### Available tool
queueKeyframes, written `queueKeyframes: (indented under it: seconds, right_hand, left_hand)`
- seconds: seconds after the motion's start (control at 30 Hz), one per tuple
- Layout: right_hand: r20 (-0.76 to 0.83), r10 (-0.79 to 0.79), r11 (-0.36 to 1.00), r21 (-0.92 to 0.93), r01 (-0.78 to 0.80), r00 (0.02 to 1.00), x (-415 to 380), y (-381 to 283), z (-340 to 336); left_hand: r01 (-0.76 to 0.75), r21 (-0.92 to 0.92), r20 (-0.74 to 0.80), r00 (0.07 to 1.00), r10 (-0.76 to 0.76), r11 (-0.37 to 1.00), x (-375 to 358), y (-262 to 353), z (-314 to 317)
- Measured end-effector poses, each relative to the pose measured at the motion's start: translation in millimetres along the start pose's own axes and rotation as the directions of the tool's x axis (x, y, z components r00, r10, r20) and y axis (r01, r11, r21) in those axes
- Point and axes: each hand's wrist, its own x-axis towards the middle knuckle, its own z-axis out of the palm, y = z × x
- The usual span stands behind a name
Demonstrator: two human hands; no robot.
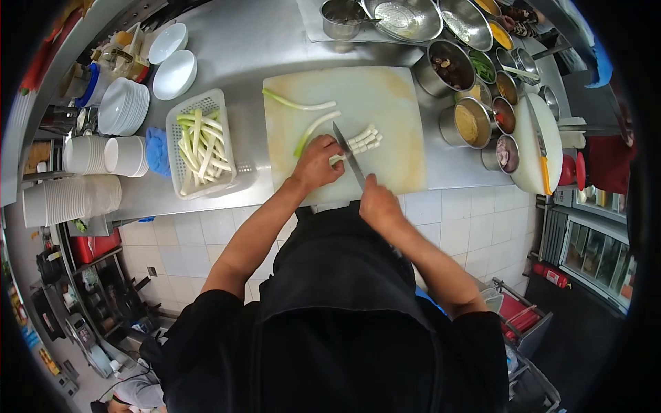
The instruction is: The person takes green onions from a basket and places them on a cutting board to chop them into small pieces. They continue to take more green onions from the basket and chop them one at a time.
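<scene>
My right hand [379, 205] is wrapped round the handle of a kitchen knife [352, 160], whose blade points away from me over a pale cutting board [385, 89]. Left of the blade, the curled fingers of my left hand [319, 162] press on spring onion stalks [335, 159], mostly hidden beneath them. Cut white pieces [366, 139] lie in short rows just right of the blade. A whole spring onion [299, 104] rests near the board's upper left, and another stalk [313, 129] curves down towards my left hand.
A white perforated basket [177, 158] of trimmed stalks stands left of the board. Further left are stacked white plates [124, 107], bowls [175, 74] and paper tubs [86, 154]. Steel pots [441, 77] of ingredients crowd the right; a yellow-handled knife [544, 162] lies on a round board [527, 148].
</scene>
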Motion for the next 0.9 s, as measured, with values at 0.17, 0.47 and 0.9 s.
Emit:
queueKeyframes:
  seconds: [0.17, 0.47, 0.9]
  right_hand:
    - [0.036, 0.103, 0.99, -0.1, -0.099, 0.994, 1, -8, -13]
    - [0.209, 0.105, 0.993, -0.068, -0.093, 0.972, 0, -26, -19]
    - [0.067, -0.007, 0.999, -0.037, 0.009, 0.998, 6, 1, -13]
  left_hand:
    - [0.095, -0.069, 0.043, 0.995, -0.092, 0.993, 1, 9, -9]
    - [0.031, -0.008, 0.041, 0.999, -0.031, 0.999, -6, 2, -11]
    - [0.029, -0.011, -0.054, 0.998, -0.029, 1.0, -13, 7, -9]
